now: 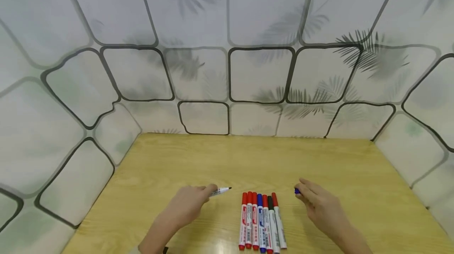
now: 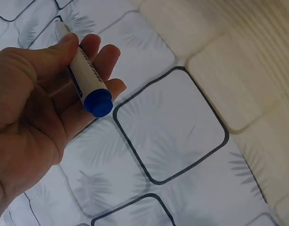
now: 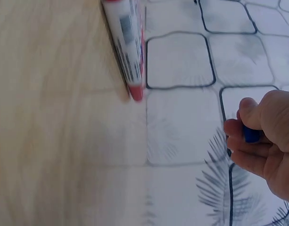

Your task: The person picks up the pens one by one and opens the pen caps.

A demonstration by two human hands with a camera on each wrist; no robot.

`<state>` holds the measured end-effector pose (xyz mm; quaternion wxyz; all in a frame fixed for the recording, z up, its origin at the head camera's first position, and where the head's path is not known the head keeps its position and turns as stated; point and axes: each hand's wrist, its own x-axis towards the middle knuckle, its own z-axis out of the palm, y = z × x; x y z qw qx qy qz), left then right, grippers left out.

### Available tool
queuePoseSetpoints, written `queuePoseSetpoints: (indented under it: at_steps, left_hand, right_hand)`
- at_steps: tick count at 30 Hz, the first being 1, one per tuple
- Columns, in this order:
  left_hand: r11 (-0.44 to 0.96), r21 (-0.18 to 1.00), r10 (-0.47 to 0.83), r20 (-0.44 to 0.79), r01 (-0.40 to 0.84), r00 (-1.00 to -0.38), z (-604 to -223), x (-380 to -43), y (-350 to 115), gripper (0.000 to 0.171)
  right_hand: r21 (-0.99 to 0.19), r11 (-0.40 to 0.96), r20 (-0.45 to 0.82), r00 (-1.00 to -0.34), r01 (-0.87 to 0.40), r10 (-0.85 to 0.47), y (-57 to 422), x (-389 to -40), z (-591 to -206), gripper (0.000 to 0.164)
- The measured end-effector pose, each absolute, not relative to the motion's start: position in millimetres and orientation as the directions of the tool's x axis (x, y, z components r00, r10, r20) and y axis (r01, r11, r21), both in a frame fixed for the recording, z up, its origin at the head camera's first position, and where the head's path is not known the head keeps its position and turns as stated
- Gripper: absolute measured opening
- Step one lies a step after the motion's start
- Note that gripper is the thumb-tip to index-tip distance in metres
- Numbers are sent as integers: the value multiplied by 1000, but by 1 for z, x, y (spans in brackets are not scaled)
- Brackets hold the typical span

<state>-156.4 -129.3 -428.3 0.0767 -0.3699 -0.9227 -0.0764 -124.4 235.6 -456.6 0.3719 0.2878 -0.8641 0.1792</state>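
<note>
My left hand [image 1: 189, 204] grips an uncapped whiteboard marker [image 1: 220, 191] whose dark tip points right, toward the table's middle. In the left wrist view the marker's blue end plug [image 2: 99, 103] faces the camera, and the thumb presses the white barrel against the fingers. To the right, my right hand [image 1: 320, 204] pinches a small blue cap [image 3: 251, 134] between thumb and fingers. Between the hands lies a row of several capped markers [image 1: 261, 222], side by side, with red, blue and black caps pointing away from me.
The wooden table [image 1: 170, 155] is enclosed at the back and both sides by panels [image 1: 198, 73] covered in a stone-outline and leaf print. In the right wrist view, a red-capped marker [image 3: 127, 42] of the row shows close by.
</note>
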Motion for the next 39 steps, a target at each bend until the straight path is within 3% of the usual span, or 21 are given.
queuePoseSetpoints:
  at_steps: [4,9,21,28,39]
  left_hand:
    - [685,154,691,172,712,-702,-430,-157,-126,29]
    - [692,243,648,208,680,-733,-433,-160,-126,35]
    - [682,448,510,275,578,-815,-428,-179,-139,36]
    - [598,681,332,270,423,-904,-432,-189,-141,40]
    - [505,830,95,219,236,-971,-447,-210,-160,39]
  right_hand:
    - [-181,753,645,-654,-633,-395,223,-121,-459,24]
    - [-289,766,617,-724,-574,-309,214,-118,-459,38]
    - [-335,738,632,-720,-586,-286,221,-120,-461,39]
    - [-431,663,655,-718,-612,-236,228,-123,-462,44]
    - [-448,650,677,-708,-614,-202,230,-126,-461,44]
